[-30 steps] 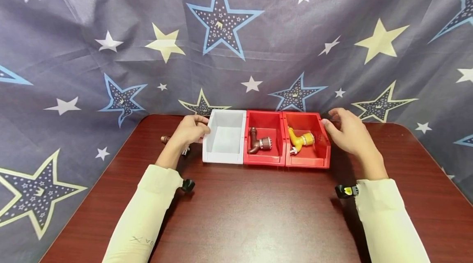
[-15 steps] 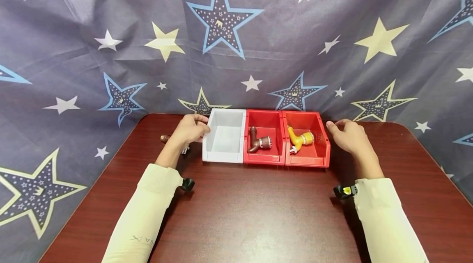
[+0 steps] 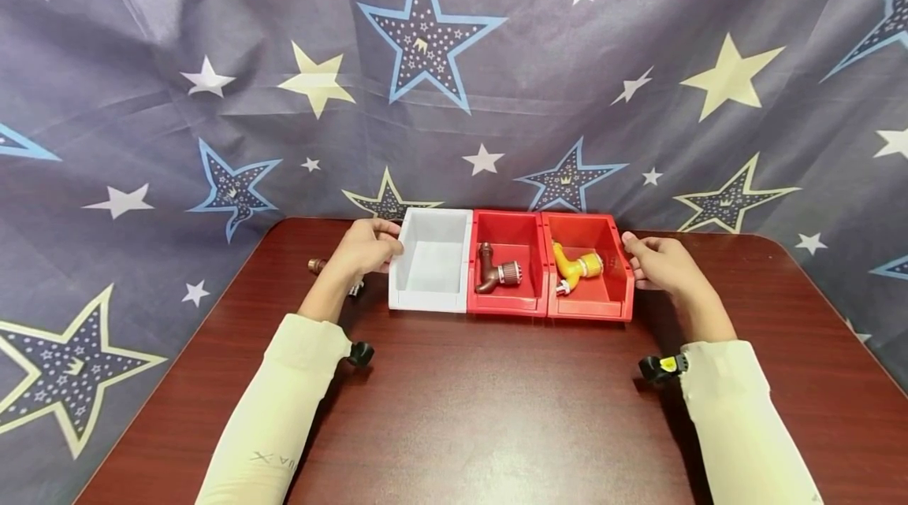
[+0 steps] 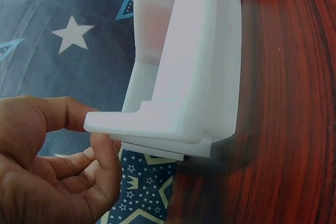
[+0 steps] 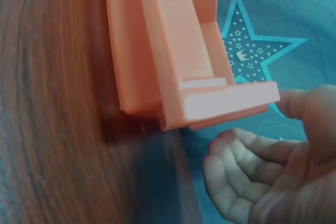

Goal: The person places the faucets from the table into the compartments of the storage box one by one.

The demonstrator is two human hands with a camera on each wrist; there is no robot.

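Note:
Three bins stand side by side at the back of the table: a white bin (image 3: 434,302), a red bin (image 3: 508,306) and an orange-red bin (image 3: 590,311). My left hand (image 3: 365,246) is at the white bin's left side, thumb and finger pinching its rim (image 4: 131,123). At the far right, my right hand (image 3: 665,262) has its thumb tip against the orange-red bin's rim (image 5: 231,100), the other fingers loosely bent below. A brown tap (image 3: 489,278) lies in the middle bin; a yellow tap (image 3: 573,269) lies in the right one.
Behind my left wrist, a brown piece (image 3: 316,266) with a coppery end lies partly hidden on the table (image 3: 468,402). A star-patterned cloth (image 3: 539,79) hangs right behind the bins.
My right hand lifted off around the right bin's back corner, came forward, and now its thumb meets the rim. The left hand and the bins keep their places.

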